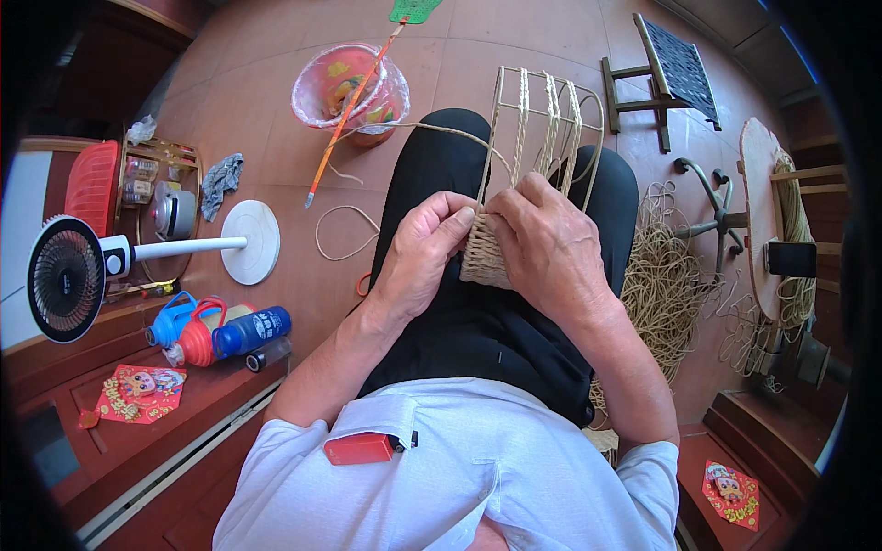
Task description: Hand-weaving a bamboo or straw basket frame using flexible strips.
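A partly woven straw-coloured basket lies across my lap, dense weave at its near end. Beyond the weave, its open wire frame reaches past my knees with twisted cord strands strung along it. My left hand is closed, thumb and forefinger pinching the left edge of the weave beside the frame wire. Over the woven face bends my right hand, its fingers closed at the weave's upper edge. A loose cord arcs over my left knee to the right hand's fingertips, which partly hide its end.
A pink bucket stands ahead with a green fly swatter across it. Left are a white fan and several bottles. Right are a cord heap, a folding stool and a wheeled chair base.
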Motion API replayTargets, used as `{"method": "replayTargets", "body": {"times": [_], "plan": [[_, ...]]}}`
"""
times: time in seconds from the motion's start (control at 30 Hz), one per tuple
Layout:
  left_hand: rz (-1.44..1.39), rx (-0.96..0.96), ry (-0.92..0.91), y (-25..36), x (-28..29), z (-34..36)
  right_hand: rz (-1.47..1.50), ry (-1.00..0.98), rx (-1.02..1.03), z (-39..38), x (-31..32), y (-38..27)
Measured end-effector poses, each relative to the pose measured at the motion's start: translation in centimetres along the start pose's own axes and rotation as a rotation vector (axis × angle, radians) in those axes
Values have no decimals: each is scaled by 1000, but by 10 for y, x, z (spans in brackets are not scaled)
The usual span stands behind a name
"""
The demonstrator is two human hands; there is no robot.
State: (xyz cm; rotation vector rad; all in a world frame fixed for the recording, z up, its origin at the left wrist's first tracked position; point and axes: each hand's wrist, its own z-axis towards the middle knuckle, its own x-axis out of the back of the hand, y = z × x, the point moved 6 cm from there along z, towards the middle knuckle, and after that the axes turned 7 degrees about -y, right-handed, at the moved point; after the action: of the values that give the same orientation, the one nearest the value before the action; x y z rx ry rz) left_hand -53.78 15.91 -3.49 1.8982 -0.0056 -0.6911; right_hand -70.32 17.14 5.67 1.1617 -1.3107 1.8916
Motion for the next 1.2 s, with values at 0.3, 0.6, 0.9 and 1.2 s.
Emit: {"method": "replayTargets", "body": {"times": [0.3, 0.6, 0.9, 1.2], "plan": [[1307, -791, 164, 59, -41, -20, -265, 47, 138, -31, 19, 11], [1355, -692, 6, 59, -60, 4, -411, 223, 57, -30, 63, 50], [1381, -672, 97, 52, -68, 3, -108, 270, -71, -14, 43, 43], [1406, -615, 76, 50, -72, -5, 147, -39, -199, 0, 13, 30]]}}
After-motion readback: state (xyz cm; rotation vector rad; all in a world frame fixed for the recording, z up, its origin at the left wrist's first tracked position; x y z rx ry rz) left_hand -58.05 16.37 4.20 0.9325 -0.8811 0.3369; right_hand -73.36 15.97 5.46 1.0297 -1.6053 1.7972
